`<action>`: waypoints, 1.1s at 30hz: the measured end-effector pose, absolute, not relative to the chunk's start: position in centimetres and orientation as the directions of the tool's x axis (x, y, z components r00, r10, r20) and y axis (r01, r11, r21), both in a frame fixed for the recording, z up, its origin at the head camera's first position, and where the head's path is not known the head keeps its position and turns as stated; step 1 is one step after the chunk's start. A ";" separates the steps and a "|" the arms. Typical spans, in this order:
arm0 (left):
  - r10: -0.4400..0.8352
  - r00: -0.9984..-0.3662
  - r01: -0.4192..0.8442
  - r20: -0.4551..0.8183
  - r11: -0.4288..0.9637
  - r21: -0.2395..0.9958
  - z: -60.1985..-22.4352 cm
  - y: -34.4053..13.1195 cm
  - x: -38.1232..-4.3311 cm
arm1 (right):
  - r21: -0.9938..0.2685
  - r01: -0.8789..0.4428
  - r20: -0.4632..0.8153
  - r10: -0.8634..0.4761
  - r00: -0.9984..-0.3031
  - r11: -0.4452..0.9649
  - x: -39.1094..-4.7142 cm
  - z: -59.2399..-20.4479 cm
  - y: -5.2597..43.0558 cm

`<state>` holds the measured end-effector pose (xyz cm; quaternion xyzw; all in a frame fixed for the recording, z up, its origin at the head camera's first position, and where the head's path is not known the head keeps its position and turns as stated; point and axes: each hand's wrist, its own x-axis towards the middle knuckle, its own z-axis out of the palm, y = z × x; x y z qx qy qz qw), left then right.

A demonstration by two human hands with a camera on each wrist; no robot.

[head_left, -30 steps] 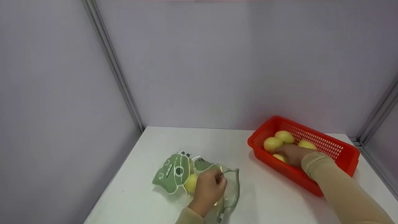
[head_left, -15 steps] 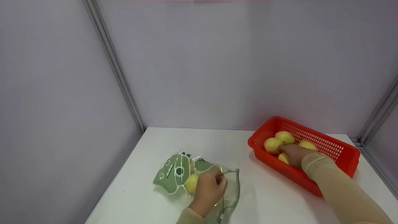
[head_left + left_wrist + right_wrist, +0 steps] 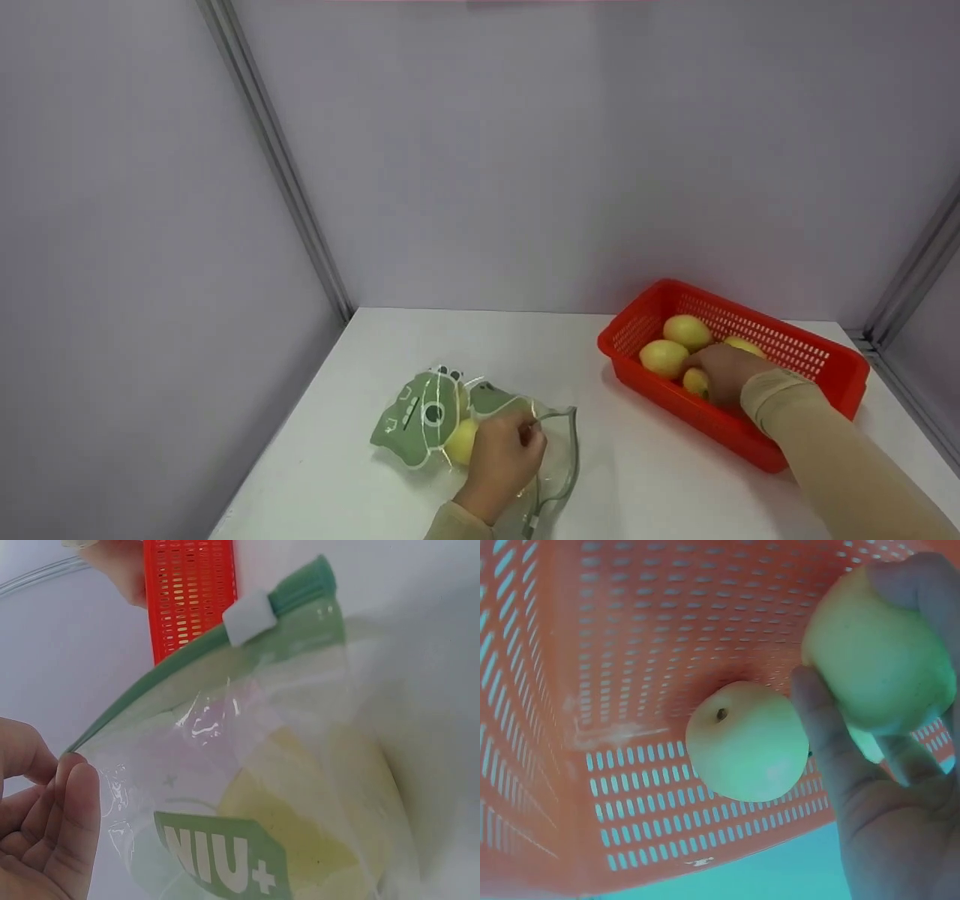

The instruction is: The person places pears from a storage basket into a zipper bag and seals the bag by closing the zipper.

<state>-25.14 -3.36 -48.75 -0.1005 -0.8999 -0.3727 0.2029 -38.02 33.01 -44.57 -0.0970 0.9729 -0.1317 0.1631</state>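
Observation:
My left hand (image 3: pixel 501 459) pinches the green zip edge of a clear slider bag (image 3: pixel 409 421) between thumb and fingers. The bag lies on the table, printed with a green cartoon animal face, and yellow fruit (image 3: pixel 459 442) shows through its plastic. Its white slider (image 3: pixel 250 617) is plain in the left wrist view. Reaching into the red basket (image 3: pixel 806 337), my right hand (image 3: pixel 726 369) grips a round yellow fruit (image 3: pixel 881 652), apple- or pear-like, with thumb and fingers around it. Another such fruit (image 3: pixel 746 741) rests beside it on the basket floor.
More yellow fruit (image 3: pixel 686 331) lies in the left part of the slotted plastic basket. The white table (image 3: pixel 337 465) meets a pale back wall (image 3: pixel 480 165) and a left side wall (image 3: pixel 135 262). Bare tabletop separates bag and basket.
My right hand has shifted slightly right inside the basket, and the fruit in its fingers has moved and turned with it. My left hand and the bag hold nearly still.

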 end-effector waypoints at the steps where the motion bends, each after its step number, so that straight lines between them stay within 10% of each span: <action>1: 0.031 -0.897 0.332 0.441 0.704 0.628 -48.8 -3.4 -25.2 | -0.286 -0.152 -0.279 -0.234 -0.931 0.946 -38.2 -44.7 33.2; 33: -0.004 -0.919 0.282 0.394 0.693 0.664 -49.1 -3.2 -28.1 | -0.338 -0.402 0.153 -0.372 -0.916 0.851 -36.3 -41.9 28.5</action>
